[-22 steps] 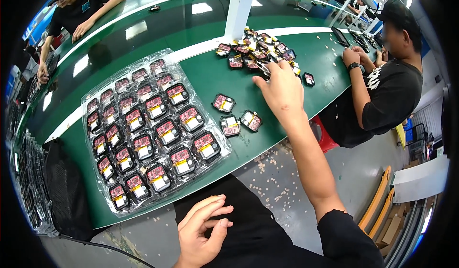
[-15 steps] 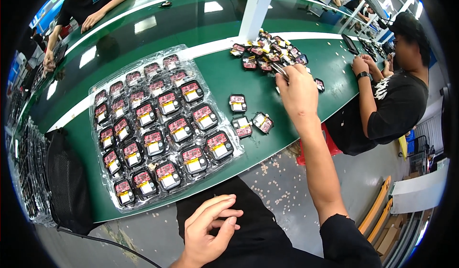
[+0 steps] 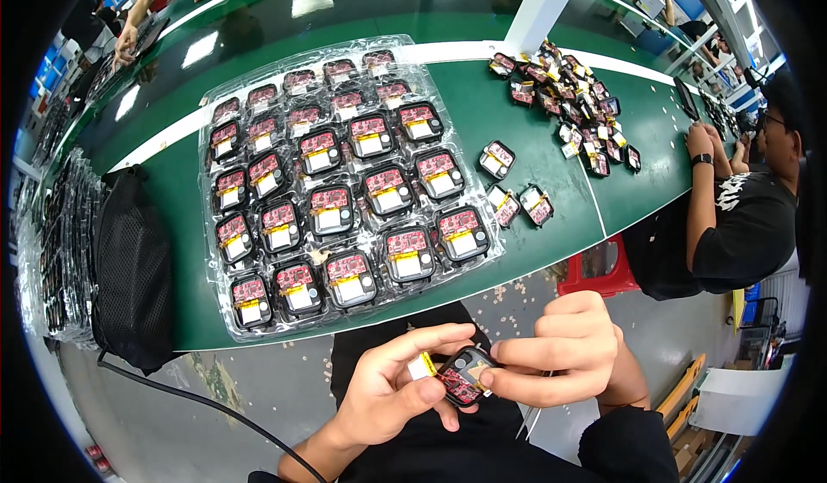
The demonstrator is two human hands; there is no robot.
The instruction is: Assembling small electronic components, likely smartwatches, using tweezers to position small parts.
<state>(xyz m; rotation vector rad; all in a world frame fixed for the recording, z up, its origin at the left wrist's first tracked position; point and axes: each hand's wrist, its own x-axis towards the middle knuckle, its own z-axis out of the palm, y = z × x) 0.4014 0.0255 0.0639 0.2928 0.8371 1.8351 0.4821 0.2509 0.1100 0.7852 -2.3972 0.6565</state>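
Observation:
My left hand [image 3: 379, 397] grips a small square watch module [image 3: 457, 387] above my lap, its black casing framing a red circuit board. A white battery with yellow tape [image 3: 422, 367] sticks out of the module beside my left thumb. My right hand [image 3: 560, 354] pinches at the module's right edge, fingers curled. Thin metal tweezers [image 3: 531, 421] hang down below that hand; their upper part is hidden. On the green table [image 3: 560, 216], a clear plastic tray [image 3: 215, 298] bears rows of similar modules [image 3: 332, 212]. Right of it lie three loose modules [image 3: 497, 160] and a heaped pile [image 3: 551, 87].
A black mesh bag [image 3: 133, 268] with a cable lies at the table's left end, beside stacked clear trays [image 3: 56, 259]. A white post [image 3: 543, 9] stands behind the pile. At right, a co-worker [image 3: 741, 216] sits near a red stool [image 3: 599, 272].
My right hand has come back from the pile to my lap. A module is now between my two hands, held by the left, which was empty before. The view has shifted.

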